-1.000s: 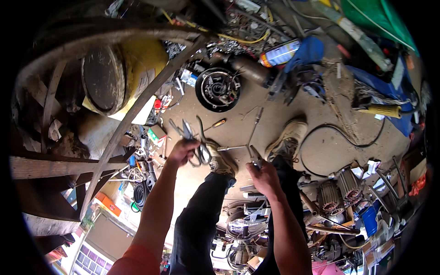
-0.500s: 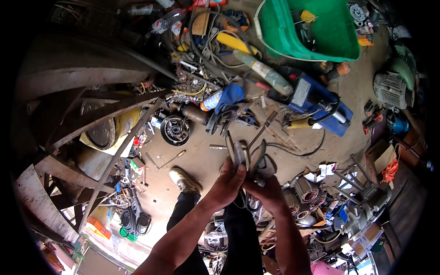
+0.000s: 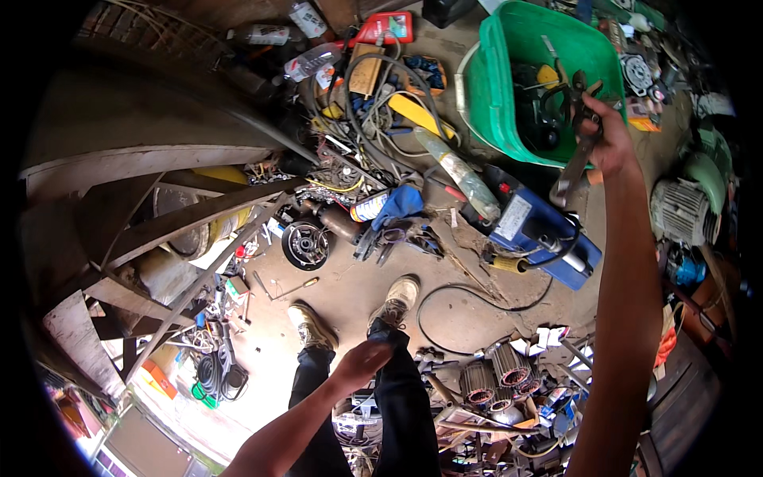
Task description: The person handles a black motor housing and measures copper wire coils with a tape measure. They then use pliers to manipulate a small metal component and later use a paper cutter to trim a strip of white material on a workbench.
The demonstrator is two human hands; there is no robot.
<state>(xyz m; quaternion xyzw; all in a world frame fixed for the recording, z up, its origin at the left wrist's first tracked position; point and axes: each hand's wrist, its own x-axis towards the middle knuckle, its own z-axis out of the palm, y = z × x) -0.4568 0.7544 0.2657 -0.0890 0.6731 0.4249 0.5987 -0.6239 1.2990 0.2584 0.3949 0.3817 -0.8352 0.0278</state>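
Hand tools: dark metal (image 3: 579, 159), several gripped together in your right hand (image 3: 610, 135), slanting across the bucket's near rim; exact kinds unclear.
Green bucket: squarish plastic (image 3: 493, 95), open-topped, beneath your tools, dark items and a yellow piece inside.

A red jug (image 3: 387, 28) sat far off. A blue rag (image 3: 400, 205) touched a spray can (image 3: 368, 208), left of a blue machine (image 3: 531, 226). A grey-green motor (image 3: 685, 211) stood at the right. Near left, an orange box (image 3: 159, 380) lay beside coiled cable (image 3: 210, 372).

Right arm (image 3: 626, 310) outstretched, right hand (image 3: 607, 135) gripping, left hand (image 3: 362, 368) near right knee (image 3: 391, 340)
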